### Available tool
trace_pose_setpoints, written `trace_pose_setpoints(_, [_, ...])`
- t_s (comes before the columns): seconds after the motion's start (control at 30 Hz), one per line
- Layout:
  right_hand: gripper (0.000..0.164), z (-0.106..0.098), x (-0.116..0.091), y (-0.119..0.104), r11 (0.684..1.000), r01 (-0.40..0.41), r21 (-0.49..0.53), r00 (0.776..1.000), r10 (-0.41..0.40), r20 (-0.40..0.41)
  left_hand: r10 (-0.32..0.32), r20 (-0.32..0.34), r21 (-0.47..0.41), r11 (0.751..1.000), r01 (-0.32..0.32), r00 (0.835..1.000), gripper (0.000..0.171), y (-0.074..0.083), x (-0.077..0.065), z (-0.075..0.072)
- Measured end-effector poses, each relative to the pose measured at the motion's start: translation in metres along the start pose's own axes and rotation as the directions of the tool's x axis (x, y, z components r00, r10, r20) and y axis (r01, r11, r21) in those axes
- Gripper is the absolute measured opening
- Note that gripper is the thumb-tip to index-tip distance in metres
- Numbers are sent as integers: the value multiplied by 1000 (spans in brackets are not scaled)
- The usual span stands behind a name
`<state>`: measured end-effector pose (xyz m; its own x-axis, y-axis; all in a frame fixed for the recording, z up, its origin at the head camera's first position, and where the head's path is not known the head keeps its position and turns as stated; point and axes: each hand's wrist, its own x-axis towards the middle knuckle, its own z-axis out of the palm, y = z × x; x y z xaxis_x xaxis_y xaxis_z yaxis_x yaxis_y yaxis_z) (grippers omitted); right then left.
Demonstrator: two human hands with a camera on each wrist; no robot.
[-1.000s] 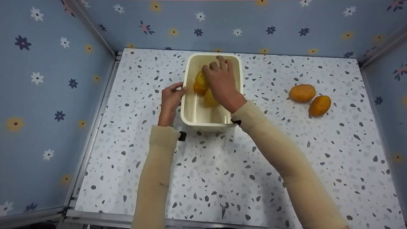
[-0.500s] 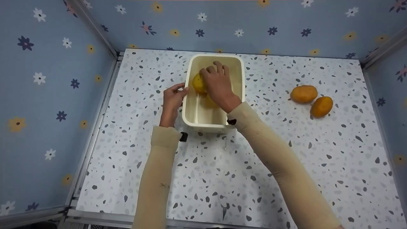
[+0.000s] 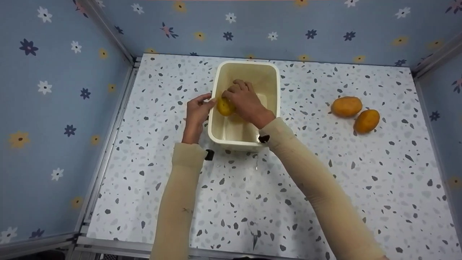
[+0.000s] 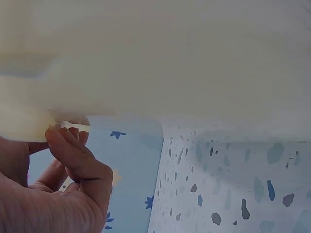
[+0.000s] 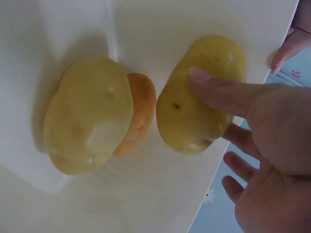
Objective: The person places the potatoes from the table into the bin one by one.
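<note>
the right hand (image 3: pixel 245 103) is pinching a yellow potato (image 3: pixel 225 108) inside the cream bin (image 3: pixel 236 143), near its left wall, while the left hand (image 3: pixel 196 113) is gripping that side's rim. a paler potato (image 5: pixel 90 119) and an orange potato (image 5: pixel 141 107) are also lying inside; two orange-brown potatoes (image 3: pixel 346 106) are resting close together on the speckled table (image 3: pixel 126 180).

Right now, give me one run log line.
Left grip: holding tub rim | right grip: holding yellow potato | in tub: second yellow potato, orange potato | table, right side: two more orange potatoes
</note>
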<state>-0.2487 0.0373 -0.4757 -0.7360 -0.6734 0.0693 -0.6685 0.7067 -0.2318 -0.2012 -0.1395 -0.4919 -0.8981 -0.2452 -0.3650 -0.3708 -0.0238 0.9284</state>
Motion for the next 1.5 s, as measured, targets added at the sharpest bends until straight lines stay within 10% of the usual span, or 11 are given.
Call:
trace_pose_setpoints(0.4, [41,7,3,7,992,127,7,989,-127,80,-17,15,5,1000,17,1000,38,2,1,1])
trace_pose_setpoints(0.67, [21,6,5,3,992,129,-2,990,-129,54,-15,14,-4,1000,15,1000,38,2,1,2])
trace_pose_setpoints(1.5, [33,7,5,2,998,58,35,997,-60,52,-12,-9,-4,1000,12,1000,37,1,0,2])
